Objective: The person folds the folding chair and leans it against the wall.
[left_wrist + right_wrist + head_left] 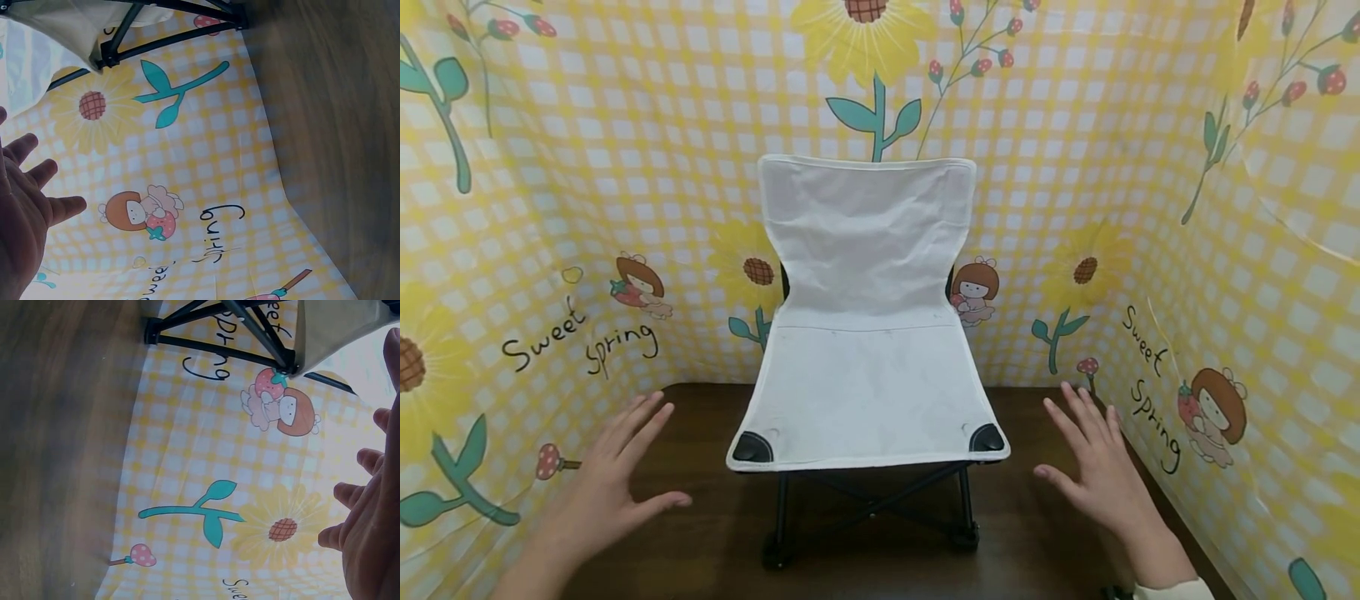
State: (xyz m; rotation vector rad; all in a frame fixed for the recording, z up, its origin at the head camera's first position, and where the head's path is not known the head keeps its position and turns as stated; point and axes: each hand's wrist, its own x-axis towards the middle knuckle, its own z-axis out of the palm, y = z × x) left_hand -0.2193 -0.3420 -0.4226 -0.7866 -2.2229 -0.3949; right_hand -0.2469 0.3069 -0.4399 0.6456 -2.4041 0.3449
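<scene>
One white fabric chair (865,383), black-cornered and black-legged, stood upright on the brown worktop (715,525); the left grip (613,473) and right grip (1099,475), both spread, flanked it, apart from its sides.

Counter (700,500): dark brown, wood-grain finish; cloth at rear and both sides. Cloth backdrop (688,158): yellow-and-white check, creased at right. Printed motifs: large sunflower (865,33), top centre, green stem (880,121) below; red-budded sprigs (981,67); brown-haired cartoon figures (976,287) with strawberries; black "Sweet spring" lettering (546,337); spotted mushroom (548,461), lower left.
</scene>
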